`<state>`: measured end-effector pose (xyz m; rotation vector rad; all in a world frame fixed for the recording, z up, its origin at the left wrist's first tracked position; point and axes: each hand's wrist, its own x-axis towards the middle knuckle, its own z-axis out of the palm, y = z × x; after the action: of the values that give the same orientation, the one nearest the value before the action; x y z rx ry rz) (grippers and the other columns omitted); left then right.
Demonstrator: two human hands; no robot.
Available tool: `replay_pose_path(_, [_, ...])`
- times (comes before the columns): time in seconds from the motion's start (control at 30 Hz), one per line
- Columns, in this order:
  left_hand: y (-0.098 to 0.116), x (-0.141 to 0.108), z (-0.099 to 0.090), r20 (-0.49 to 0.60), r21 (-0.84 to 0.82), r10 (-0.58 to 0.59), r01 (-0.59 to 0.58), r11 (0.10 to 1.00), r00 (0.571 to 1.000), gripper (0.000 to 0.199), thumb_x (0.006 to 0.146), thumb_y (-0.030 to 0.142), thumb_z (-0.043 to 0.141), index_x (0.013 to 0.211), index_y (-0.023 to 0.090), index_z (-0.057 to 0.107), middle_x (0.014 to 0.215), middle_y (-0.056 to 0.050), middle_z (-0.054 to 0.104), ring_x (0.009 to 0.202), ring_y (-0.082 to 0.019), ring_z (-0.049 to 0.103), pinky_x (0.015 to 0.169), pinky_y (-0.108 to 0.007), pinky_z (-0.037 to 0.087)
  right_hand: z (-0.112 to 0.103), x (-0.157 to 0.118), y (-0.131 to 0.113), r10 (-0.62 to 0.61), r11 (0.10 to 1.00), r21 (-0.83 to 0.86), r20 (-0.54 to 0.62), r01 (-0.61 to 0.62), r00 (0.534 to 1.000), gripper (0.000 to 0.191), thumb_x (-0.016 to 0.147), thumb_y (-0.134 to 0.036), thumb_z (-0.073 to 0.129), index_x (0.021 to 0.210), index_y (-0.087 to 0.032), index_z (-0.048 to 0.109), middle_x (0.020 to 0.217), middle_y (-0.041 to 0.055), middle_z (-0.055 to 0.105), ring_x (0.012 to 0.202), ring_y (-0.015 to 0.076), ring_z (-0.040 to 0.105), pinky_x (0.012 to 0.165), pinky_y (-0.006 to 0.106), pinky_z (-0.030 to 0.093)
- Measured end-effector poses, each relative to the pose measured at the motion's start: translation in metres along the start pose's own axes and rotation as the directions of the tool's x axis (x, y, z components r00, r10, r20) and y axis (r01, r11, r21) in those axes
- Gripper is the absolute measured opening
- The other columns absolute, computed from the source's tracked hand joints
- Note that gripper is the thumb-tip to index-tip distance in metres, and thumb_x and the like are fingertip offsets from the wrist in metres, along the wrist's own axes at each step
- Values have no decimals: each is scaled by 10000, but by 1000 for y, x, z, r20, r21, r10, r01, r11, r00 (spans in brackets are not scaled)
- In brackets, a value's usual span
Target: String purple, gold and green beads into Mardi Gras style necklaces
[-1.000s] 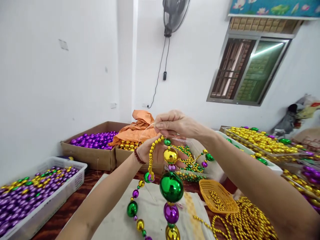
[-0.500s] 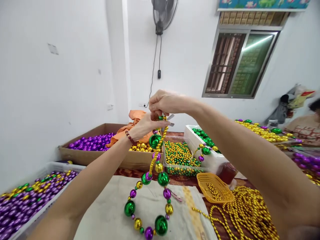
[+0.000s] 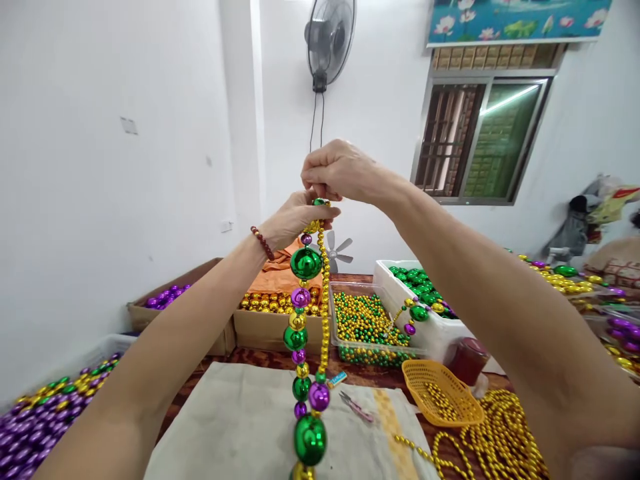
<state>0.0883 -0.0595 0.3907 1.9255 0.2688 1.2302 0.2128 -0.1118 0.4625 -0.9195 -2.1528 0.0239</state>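
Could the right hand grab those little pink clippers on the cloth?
Probably yes, but the right hand is busy up at the top of the bead necklace. The pink clippers lie uncovered on the cloth, to the right of the hanging beads, so nothing seems to block them.

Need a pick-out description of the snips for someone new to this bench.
Find the pale cloth spread on the table. On its right side, between the hanging bead string and the cloth's yellow strip, lie the snips. Pink handles and pointed tips set them apart from the small blue, orange and white item nearby.
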Motion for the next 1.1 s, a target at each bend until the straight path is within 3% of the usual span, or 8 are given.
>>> replay_pose_path(0.13, [11, -5, -7, 99, -31, -55, 59, 998, 994, 209, 751, 225, 751, 935, 160, 677, 958, -44, 666, 751, -101, 599, 727, -265, 493, -2, 7, 15, 7, 999, 37, -48, -5, 999, 235, 854, -128, 630, 623, -149, 589, 469, -41, 498, 420, 65, 413, 405, 197, 326])
replay_pose_path(0.2, [16, -8, -11, 97, -52, -63, 68, 996, 993, 194, 816, 304, 717, 937, 156, 686, 972, -64, 677, 773, -115, 614, 731, -272, 498, -2, 12, 21, 5, 999, 39, -66, -3, 998, 211, 847, -143, 646, 639, -146, 606, 473, -46, 499, 425, 62, 426, 418, 189, 343])
replay_pose_path(0.3, [20, -11, -17, 4, -53, -73, 73, 996, 997, 193, 850, 332, 698, 883, 142, 679, 900, -82, 691, 782, -138, 643, 748, -293, 514, 1, 21, 24, 11, 1000, 24, -73, -9, 997, 176, 835, -145, 660, 662, -146, 629, 476, -51, 513, 431, 64, 444, 432, 186, 362])
replay_pose_path(0.53, [19, -14, -24, -207, -67, -48, 34, 997, 977, 61, 866, 189, 638, 878, 133, 618, 841, -66, 697, 792, -150, 699, 841, -362, 556, 12, 44, 16, -7, 999, -37, -82, 4, 997, 230, 816, -128, 694, 602, -169, 621, 477, -42, 526, 433, 78, 450, 442, 213, 383])
replay_pose_path(0.7, [6, -17, -23, -341, -24, 6, -15, 1000, 940, 109, 842, 173, 673, 892, 156, 577, 829, -40, 672, 755, -151, 702, 776, -355, 562, 20, 45, 16, -48, 999, 2, -61, 48, 997, 251, 816, -175, 721, 590, -176, 611, 505, -27, 544, 493, 99, 487, 498, 240, 385])
replay_pose_path(0.87, [-12, -18, -22, -367, 2, -30, 33, 999, 930, 209, 810, 230, 739, 825, 181, 536, 773, -26, 640, 728, -146, 668, 697, -314, 523, 32, 38, 23, -51, 998, 44, -26, 52, 998, 240, 818, -155, 706, 599, -169, 611, 534, -20, 555, 515, 97, 492, 513, 246, 372])
replay_pose_path(1.0, [-31, -24, -24, -477, 77, 14, 25, 997, 879, 299, 727, 211, 808, 836, 188, 531, 795, -19, 633, 805, -147, 642, 704, -282, 485, 48, 29, 28, -17, 1000, 22, -7, 17, 1000, 219, 825, -122, 656, 613, -155, 610, 529, -23, 547, 500, 88, 466, 498, 238, 354])
replay_pose_path(1.1, [-50, -39, -25, -410, 49, 50, -33, 998, 911, 275, 710, 183, 790, 832, 188, 543, 846, -9, 643, 883, -142, 623, 778, -272, 483, 70, 16, 34, 16, 997, 75, 29, -18, 999, 219, 840, -154, 645, 626, -151, 596, 507, -33, 528, 495, 83, 461, 489, 224, 353])
